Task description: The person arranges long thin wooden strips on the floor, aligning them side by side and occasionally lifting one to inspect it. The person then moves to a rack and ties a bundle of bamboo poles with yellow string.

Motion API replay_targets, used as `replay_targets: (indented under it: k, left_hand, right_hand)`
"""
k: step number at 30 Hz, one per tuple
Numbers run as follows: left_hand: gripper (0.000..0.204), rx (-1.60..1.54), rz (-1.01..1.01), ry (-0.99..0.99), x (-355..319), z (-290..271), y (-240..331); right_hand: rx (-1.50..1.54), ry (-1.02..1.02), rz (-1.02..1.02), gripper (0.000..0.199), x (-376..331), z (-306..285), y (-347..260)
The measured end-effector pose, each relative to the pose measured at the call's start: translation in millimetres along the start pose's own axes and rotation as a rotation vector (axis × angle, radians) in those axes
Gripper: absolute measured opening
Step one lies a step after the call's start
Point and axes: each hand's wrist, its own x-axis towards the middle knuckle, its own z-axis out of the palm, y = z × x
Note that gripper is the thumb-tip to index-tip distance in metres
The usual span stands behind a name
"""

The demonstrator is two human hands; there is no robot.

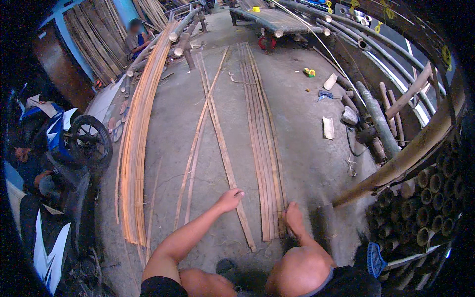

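My left hand (229,200) is closed around a long, narrow bamboo strip (221,151), near its close end. This strip slants across the floor and crosses other thin strips (197,130) farther off. To the right, several bamboo strips (259,148) lie side by side in a flat row running away from me. My right hand (295,219) is at the near end of that row, its curled fingers against the outermost strip (273,148); some fingertips are hidden. Both my knees are bent below my hands.
A thick bundle of orange-lit strips (141,133) lies left, beside a blue-and-white motorbike (59,128). Cut bamboo tubes (423,215) are stacked right, under a slanting pole (396,171). A low bamboo platform (277,22) stands at the back. A person (134,39) sits far left.
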Motion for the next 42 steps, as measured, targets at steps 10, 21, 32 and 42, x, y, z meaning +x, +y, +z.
replay_targets:
  k: [10,21,32,42]
  left_hand:
    - [0.05,-0.713,-0.061,0.096,-16,2,70]
    - [0.04,-0.038,-0.318,0.74,-26,-61,-61]
    - [0.035,0.353,-0.49,0.574,-89,-135,-189]
    - [0.043,0.486,-0.581,0.495,-57,-128,-233]
  right_hand:
    - [0.746,0.0,-0.15,0.049,-36,-36,-128]
    - [0.309,-0.047,-0.192,0.043,-12,-31,-94]
    - [0.034,-0.124,0.006,0.042,-2,-9,-39]
    - [0.555,0.127,-0.341,0.05,-45,-45,-120]
